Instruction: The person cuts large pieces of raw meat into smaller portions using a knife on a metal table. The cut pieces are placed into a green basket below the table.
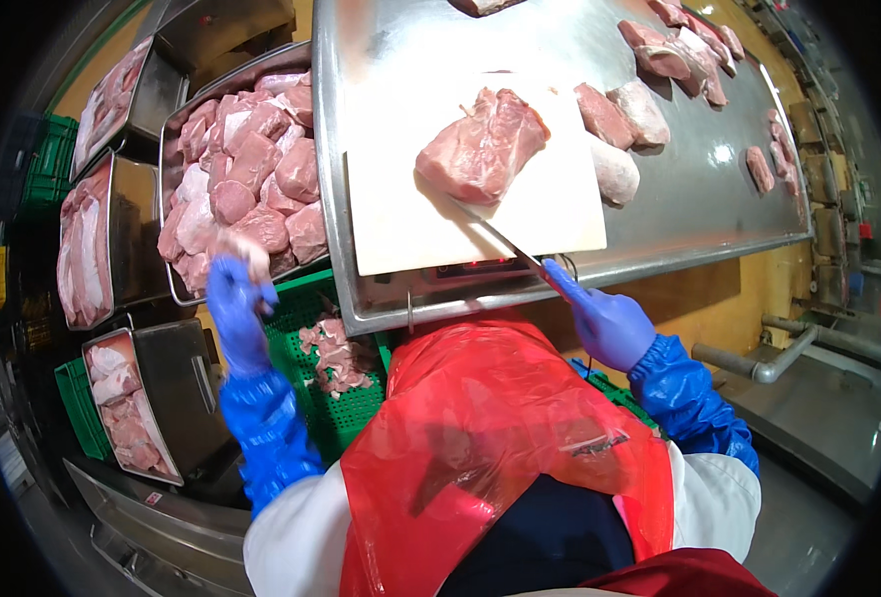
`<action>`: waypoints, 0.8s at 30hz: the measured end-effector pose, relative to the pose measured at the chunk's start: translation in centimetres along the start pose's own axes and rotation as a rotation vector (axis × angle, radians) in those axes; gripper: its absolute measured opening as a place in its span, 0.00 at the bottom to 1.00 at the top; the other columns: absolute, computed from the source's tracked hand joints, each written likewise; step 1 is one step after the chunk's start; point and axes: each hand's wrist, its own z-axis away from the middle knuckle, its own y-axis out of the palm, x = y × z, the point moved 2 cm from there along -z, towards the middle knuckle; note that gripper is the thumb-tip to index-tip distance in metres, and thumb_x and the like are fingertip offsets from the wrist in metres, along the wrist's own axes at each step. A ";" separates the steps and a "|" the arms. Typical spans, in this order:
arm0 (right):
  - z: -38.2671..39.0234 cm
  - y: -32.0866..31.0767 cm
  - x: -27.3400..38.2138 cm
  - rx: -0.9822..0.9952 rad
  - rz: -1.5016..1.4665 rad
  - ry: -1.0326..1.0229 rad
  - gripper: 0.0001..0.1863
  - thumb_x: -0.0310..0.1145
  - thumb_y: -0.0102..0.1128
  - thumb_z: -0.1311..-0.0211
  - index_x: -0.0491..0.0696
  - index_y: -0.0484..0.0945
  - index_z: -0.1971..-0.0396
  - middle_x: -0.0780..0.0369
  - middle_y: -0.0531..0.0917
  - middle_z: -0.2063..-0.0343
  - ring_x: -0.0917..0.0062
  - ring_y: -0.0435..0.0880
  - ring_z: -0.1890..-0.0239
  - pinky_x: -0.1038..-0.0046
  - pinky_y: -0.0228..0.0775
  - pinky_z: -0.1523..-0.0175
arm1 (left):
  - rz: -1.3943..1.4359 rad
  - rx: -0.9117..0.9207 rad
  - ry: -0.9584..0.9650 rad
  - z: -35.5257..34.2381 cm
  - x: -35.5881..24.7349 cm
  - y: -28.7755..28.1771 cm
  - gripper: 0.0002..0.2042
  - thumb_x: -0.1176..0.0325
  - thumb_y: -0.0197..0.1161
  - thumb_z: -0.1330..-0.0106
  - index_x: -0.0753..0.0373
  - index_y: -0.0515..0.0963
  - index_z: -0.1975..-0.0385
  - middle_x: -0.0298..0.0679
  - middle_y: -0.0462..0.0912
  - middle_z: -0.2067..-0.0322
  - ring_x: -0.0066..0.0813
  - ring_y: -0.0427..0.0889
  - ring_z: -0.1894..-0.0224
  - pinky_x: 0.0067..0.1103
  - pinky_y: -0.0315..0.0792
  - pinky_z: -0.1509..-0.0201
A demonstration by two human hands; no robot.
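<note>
My right hand (611, 324), in a blue glove, is wrapped round the handle of a knife (503, 239). Its blade points up and left, with the tip by the lower edge of a large piece of raw meat (487, 147). That piece lies on a white cutting board (400, 234). Off to the left, my gloved left hand (235, 306) is closed on a pale meat scrap (248, 253), slightly blurred. It is over the near edge of a metal tray (174, 139) heaped with meat pieces. Beside it, a green basket (306, 413) contains meat trimmings (336, 355).
The steel table (699, 204) bears several more meat pieces (614, 114) right of the board. Further metal bins of meat (127, 398) stand at the far left. A scale display (475, 267) glows red under the board's near edge. Metal pipes (788, 358) run at the right.
</note>
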 end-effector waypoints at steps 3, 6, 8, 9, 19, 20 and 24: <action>-0.1 -1.3 -2.4 -0.177 -0.283 -0.095 0.41 0.23 0.53 0.36 0.60 0.52 0.23 0.47 0.81 0.75 0.50 0.82 0.75 0.55 0.75 0.66 | -0.194 -0.157 -0.289 10.0 13.9 -4.2 0.14 0.61 0.61 0.32 0.60 0.69 0.54 0.35 0.79 0.67 0.20 0.76 0.73 0.19 0.73 0.68; -0.9 -1.6 -4.5 -0.395 -0.596 -0.022 0.36 0.23 0.51 0.32 0.54 0.56 0.24 0.48 0.84 0.65 0.58 0.84 0.72 0.60 0.76 0.62 | -0.793 0.294 -0.789 17.7 18.5 -3.0 0.28 0.57 0.60 0.32 0.65 0.70 0.35 0.50 0.84 0.59 0.45 0.84 0.55 0.34 0.77 0.51; -1.3 -0.5 -7.1 -0.515 -0.821 0.016 0.37 0.24 0.51 0.30 0.55 0.52 0.23 0.57 0.83 0.62 0.71 0.80 0.74 0.68 0.75 0.67 | -0.623 0.202 -0.387 12.0 13.2 4.1 0.13 0.63 0.59 0.28 0.66 0.76 0.54 0.43 0.82 0.68 0.35 0.83 0.63 0.30 0.76 0.58; -0.9 0.0 -8.2 -0.559 -0.947 0.044 0.38 0.24 0.51 0.29 0.55 0.50 0.22 0.60 0.83 0.61 0.77 0.78 0.74 0.71 0.74 0.70 | -0.558 0.188 -0.188 8.2 7.5 9.1 0.09 0.66 0.58 0.27 0.66 0.80 0.63 0.39 0.80 0.73 0.31 0.82 0.68 0.28 0.75 0.61; -2.0 0.3 -7.5 -0.448 -1.424 0.029 0.40 0.26 0.50 0.28 0.57 0.44 0.21 0.66 0.78 0.64 0.89 0.73 0.74 0.85 0.68 0.76 | -1.203 0.802 0.367 -18.9 0.4 32.0 0.17 0.54 0.58 0.30 0.57 0.82 0.49 0.45 0.84 0.50 0.45 0.80 0.43 0.35 0.71 0.38; -1.7 0.5 -7.2 -0.362 -1.439 0.038 0.40 0.26 0.50 0.29 0.56 0.44 0.21 0.66 0.79 0.64 0.89 0.73 0.74 0.85 0.68 0.75 | -0.777 0.785 0.112 -18.8 3.2 28.0 0.19 0.53 0.58 0.29 0.61 0.81 0.48 0.46 0.84 0.50 0.43 0.81 0.43 0.35 0.72 0.38; -4.1 3.0 -8.2 -0.404 -1.520 -0.085 0.39 0.26 0.49 0.28 0.54 0.45 0.22 0.64 0.79 0.66 0.86 0.74 0.76 0.82 0.69 0.74 | 0.485 0.368 -0.398 -8.0 -0.3 25.5 0.27 0.50 0.58 0.27 0.71 0.74 0.43 0.48 0.86 0.60 0.41 0.86 0.54 0.30 0.79 0.49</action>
